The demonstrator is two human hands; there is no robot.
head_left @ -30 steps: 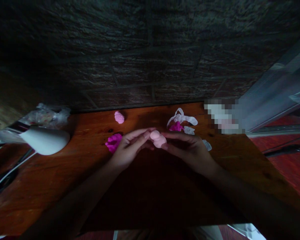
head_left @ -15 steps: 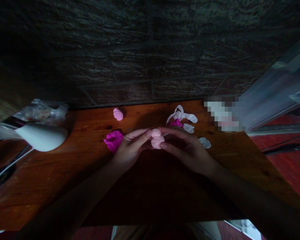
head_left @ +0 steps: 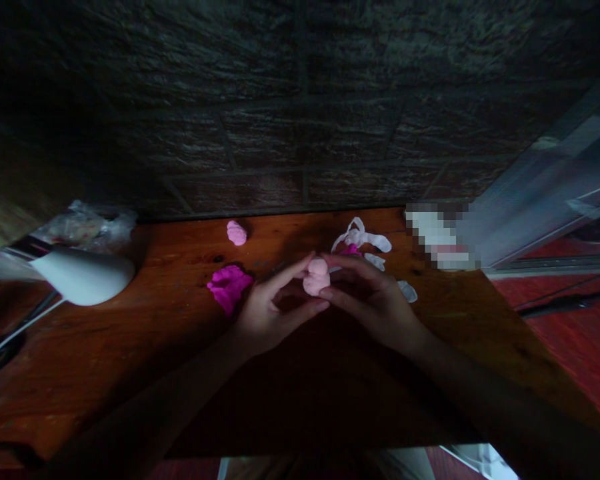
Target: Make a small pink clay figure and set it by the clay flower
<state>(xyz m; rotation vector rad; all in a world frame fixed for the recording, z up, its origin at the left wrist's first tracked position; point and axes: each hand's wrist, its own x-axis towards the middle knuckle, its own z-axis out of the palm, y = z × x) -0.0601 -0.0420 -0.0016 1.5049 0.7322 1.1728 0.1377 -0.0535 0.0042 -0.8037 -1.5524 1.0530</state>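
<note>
Pale pink clay (head_left: 317, 279) between the fingers of both hands.

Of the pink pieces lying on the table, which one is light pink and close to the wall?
The small light pink lump, left of centre; the other two pieces are bright magenta.

Head view: one, head-worn; we look forward and down.
Bench (head_left: 155, 373): beneath us, seen from above.
Wall (head_left: 280, 127): faced, beyond the bench, across our upper half.
Left hand (head_left: 267, 308), right hand (head_left: 377, 303): near, mid-view.
</note>
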